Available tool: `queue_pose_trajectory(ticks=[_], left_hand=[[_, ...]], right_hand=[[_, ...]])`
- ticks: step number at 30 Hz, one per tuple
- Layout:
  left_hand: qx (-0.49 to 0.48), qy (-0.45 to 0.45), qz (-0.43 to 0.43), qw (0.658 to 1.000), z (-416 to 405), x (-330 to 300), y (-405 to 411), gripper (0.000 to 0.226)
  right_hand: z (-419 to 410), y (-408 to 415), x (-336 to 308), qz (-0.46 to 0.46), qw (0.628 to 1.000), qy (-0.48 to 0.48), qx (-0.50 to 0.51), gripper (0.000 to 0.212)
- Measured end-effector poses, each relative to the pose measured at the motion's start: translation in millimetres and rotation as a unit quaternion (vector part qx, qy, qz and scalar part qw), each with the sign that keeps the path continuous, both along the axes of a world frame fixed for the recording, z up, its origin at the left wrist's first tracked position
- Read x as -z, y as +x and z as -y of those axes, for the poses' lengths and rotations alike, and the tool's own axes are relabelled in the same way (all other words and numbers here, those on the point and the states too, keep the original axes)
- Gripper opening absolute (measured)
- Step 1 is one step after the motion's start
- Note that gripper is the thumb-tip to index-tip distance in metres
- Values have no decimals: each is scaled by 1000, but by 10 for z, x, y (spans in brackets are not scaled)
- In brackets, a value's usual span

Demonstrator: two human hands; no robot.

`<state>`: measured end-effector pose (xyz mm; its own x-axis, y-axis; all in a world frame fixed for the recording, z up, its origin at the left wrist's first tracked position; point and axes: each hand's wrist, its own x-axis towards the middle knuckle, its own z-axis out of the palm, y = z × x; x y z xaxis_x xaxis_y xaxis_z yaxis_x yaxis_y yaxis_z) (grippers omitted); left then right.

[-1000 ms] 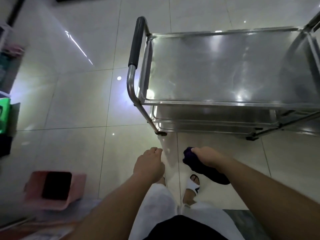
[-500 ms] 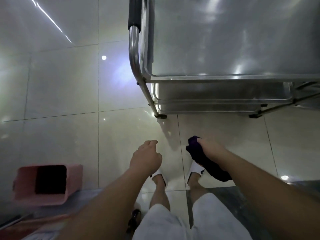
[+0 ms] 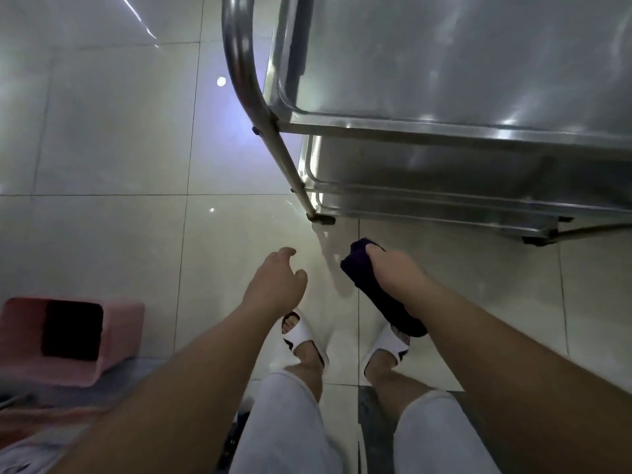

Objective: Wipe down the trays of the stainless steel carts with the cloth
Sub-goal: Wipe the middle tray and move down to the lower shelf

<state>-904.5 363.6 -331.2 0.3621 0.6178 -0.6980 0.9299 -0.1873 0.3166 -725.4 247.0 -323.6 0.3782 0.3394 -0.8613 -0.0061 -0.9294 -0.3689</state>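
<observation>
The right hand (image 3: 393, 271) gripped the dark cloth (image 3: 372, 295) above the tiled floor (image 3: 102, 148), short of the steel cart (image 3: 444, 128). The left hand (image 3: 277, 282) hung loosely curled, holding nothing. A pink bin (image 3: 116, 336) sat far left.

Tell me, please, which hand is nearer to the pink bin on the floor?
Left. The left hand hangs right of the pink bin; the right hand, gripping the cloth, is farther right.
</observation>
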Motion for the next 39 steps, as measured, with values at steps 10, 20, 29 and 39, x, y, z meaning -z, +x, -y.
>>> queue_pose_trajectory(ticks=[10, 20, 29, 39], left_hand=[[-112, 107, 151, 976, -825, 1208, 551, 69], [-130, 197, 385, 892, -1338, 1660, 935, 24], [-241, 160, 519, 804, -1450, 1908, 1184, 26], [-274, 190, 528, 781, -1440, 1984, 1252, 21]], right_hand=[[-757, 681, 1006, 140, 986, 87, -7, 57], [-1502, 1081, 1468, 428, 856, 240, -165, 56], [-1688, 345, 2402, 503, 769, 301, -253, 46], [-2268, 562, 2554, 414, 795, 293, -333, 54]])
